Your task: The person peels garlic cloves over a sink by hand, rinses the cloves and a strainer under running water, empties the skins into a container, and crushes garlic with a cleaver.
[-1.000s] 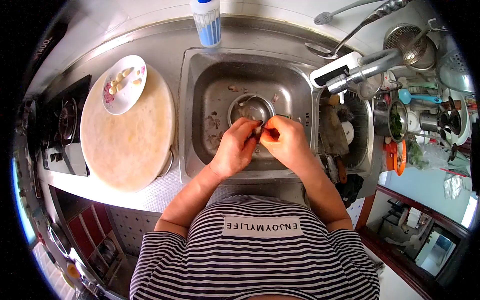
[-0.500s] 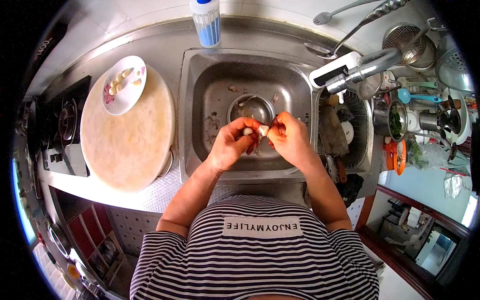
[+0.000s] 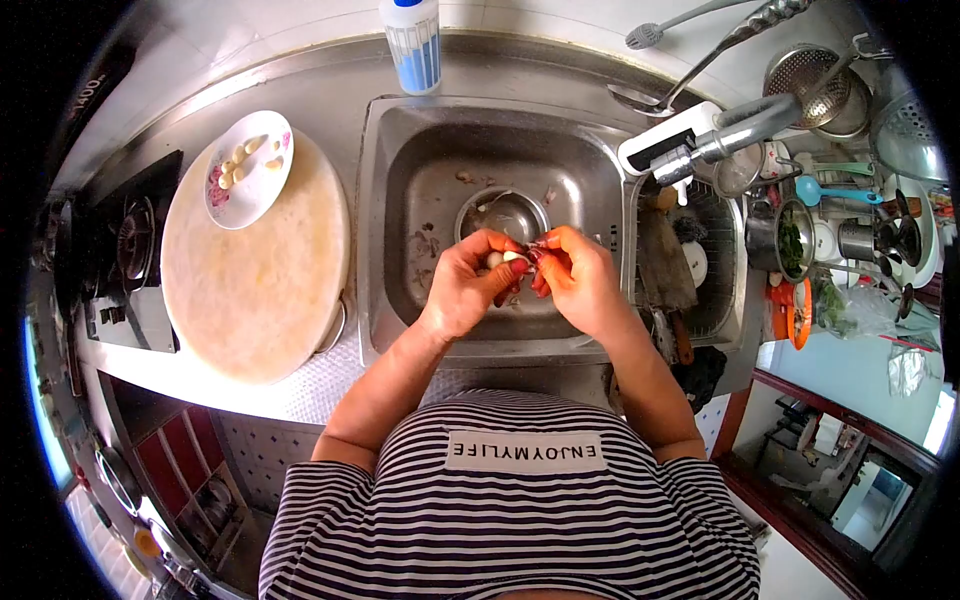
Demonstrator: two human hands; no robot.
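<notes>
Over the sink (image 3: 405,170), my left hand (image 3: 462,285) is closed around pale garlic cloves (image 3: 512,257), with one more white clove (image 3: 495,259) tucked in the fingers. My right hand (image 3: 580,282) meets it fingertip to fingertip, pinching at the clove's end; the exact contact is partly hidden. Below the hands lies the round sink drain (image 3: 508,214), and scraps of skin (image 3: 427,242) stick to the sink floor. On the left, several peeled cloves (image 3: 239,154) rest on a white flowered plate (image 3: 262,200).
The plate sits on a round cutting board (image 3: 255,300) left of the sink. A blue-and-white bottle (image 3: 414,50) stands behind. The faucet (image 3: 740,130) juts in from the right, above a drying rack with a cleaver (image 3: 665,260). A pot (image 3: 795,240) holds greens.
My right fingers have curled in closer against the left fingertips. The clove that showed between the hands now sits lower, against my left thumb.
</notes>
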